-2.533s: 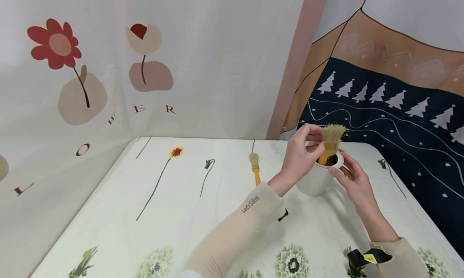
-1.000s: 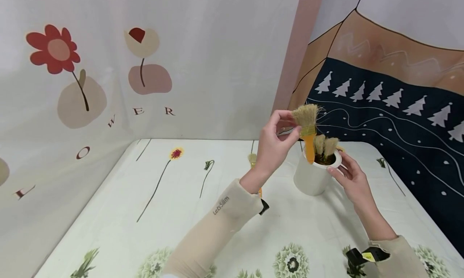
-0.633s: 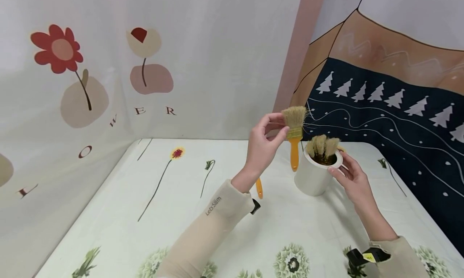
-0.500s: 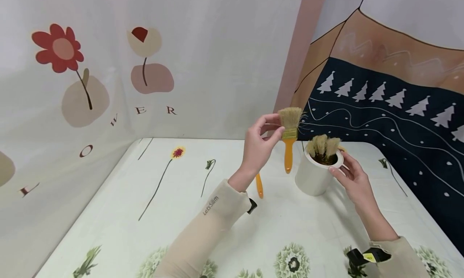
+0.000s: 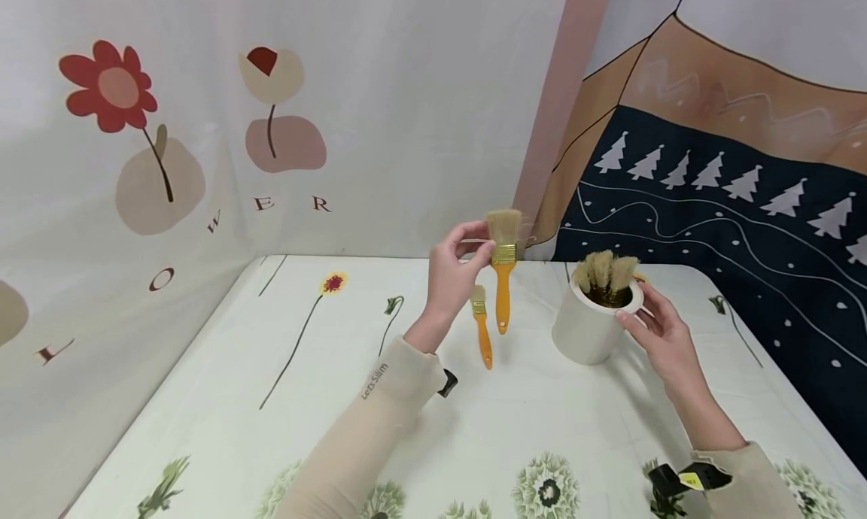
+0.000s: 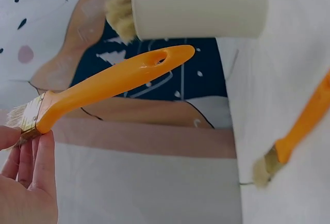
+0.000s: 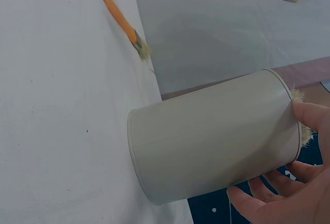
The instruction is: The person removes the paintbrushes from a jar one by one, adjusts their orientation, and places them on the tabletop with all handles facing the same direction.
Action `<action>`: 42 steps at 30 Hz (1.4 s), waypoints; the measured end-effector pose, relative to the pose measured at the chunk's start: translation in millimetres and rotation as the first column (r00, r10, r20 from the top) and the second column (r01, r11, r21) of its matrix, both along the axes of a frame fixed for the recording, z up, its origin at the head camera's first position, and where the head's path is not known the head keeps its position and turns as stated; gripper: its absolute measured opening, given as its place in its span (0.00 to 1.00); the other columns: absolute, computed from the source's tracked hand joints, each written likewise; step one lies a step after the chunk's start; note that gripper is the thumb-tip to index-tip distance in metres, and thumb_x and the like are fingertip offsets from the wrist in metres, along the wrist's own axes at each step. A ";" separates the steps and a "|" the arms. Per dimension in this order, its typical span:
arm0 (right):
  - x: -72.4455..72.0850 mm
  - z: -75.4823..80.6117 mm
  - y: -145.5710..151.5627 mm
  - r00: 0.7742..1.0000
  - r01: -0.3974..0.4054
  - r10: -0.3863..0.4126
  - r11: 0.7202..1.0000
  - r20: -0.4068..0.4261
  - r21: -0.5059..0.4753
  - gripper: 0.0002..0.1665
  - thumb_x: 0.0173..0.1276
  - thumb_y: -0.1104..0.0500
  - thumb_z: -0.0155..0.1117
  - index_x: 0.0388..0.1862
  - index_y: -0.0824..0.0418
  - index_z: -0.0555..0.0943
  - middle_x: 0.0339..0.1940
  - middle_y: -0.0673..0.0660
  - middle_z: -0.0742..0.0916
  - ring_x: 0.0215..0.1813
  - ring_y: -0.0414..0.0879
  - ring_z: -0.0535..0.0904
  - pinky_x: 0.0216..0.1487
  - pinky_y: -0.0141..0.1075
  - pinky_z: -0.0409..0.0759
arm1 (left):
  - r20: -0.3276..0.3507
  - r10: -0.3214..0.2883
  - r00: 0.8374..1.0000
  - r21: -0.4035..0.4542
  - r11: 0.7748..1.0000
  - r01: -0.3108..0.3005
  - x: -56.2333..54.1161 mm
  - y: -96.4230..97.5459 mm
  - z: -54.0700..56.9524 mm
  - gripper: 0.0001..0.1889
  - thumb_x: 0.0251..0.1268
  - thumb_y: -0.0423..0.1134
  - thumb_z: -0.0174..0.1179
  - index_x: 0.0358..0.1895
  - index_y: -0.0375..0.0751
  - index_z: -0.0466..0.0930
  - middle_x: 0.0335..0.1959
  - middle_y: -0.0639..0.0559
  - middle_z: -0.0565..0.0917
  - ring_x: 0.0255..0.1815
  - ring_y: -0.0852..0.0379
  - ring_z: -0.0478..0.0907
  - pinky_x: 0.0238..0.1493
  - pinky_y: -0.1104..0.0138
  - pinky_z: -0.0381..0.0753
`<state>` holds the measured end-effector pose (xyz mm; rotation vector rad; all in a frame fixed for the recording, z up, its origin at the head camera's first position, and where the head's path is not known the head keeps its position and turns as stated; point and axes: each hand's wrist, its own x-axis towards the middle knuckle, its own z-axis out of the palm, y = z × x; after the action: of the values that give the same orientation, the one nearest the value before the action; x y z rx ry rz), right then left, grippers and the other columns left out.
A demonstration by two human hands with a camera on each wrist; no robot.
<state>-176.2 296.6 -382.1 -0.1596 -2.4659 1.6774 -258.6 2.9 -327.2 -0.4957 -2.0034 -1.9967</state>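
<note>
My left hand (image 5: 452, 274) pinches a paintbrush (image 5: 503, 278) by its metal band, bristles up and orange handle hanging down above the table. In the left wrist view the thumb and fingers (image 6: 44, 167) hold that band. A smaller orange paintbrush (image 5: 482, 335) lies on the table just below it. To the right stands a white cylindrical pot (image 5: 585, 331) with several brushes (image 5: 606, 273) inside, bristles upward; their handles are hidden. My right hand (image 5: 667, 342) grips the pot's right side near the rim, with the thumb at the front, as the right wrist view also shows.
A white flower-printed cloth covers the table (image 5: 223, 444). Behind it hangs a pale curtain (image 5: 420, 128) with printed flowers, and at the right a dark cloth (image 5: 745, 241) with white trees. Several printed flowers lie flat in the tablecloth pattern.
My left hand has drawn the paintbrush up out of the pot and carried it left, over the smaller brush. The right hand stays on the pot, which has barely moved.
</note>
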 end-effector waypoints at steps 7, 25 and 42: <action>-0.1 0.4 0.3 1.000 -0.003 0.003 1.000 -0.001 -0.001 0.45 0.76 0.48 0.57 0.83 0.52 0.46 0.83 0.64 0.54 0.82 0.59 0.53 0.54 0.09 0.70 | 0.076 0.046 0.996 0.030 0.998 -0.048 -11.5 -11.9 -15.9 0.16 0.66 0.28 0.62 0.57 0.31 0.79 0.50 0.35 0.84 0.48 0.43 0.85 0.43 0.66 0.89; 0.0 0.4 -0.2 1.000 0.004 -0.004 1.000 0.000 0.008 0.45 0.76 0.47 0.57 0.83 0.52 0.46 0.83 0.65 0.54 0.82 0.60 0.52 0.56 0.10 0.70 | 0.225 0.144 0.964 -0.032 0.990 -0.140 -31.7 -30.1 -48.7 0.16 0.67 0.30 0.62 0.57 0.33 0.78 0.52 0.37 0.83 0.51 0.42 0.85 0.45 0.65 0.89; -2.0 -1.2 0.9 1.000 0.011 -0.011 1.000 0.001 0.016 0.45 0.76 0.47 0.57 0.83 0.52 0.47 0.83 0.63 0.54 0.82 0.60 0.53 0.57 0.10 0.70 | 0.417 0.186 0.890 -0.079 0.983 -0.169 -48.2 -37.9 -80.1 0.16 0.68 0.32 0.63 0.57 0.38 0.78 0.53 0.40 0.83 0.51 0.44 0.85 0.47 0.62 0.89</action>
<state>-178.2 297.5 -383.4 -0.1724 -2.4738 1.6539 -306.8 -34.9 -407.2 0.1319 -2.2374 -2.0836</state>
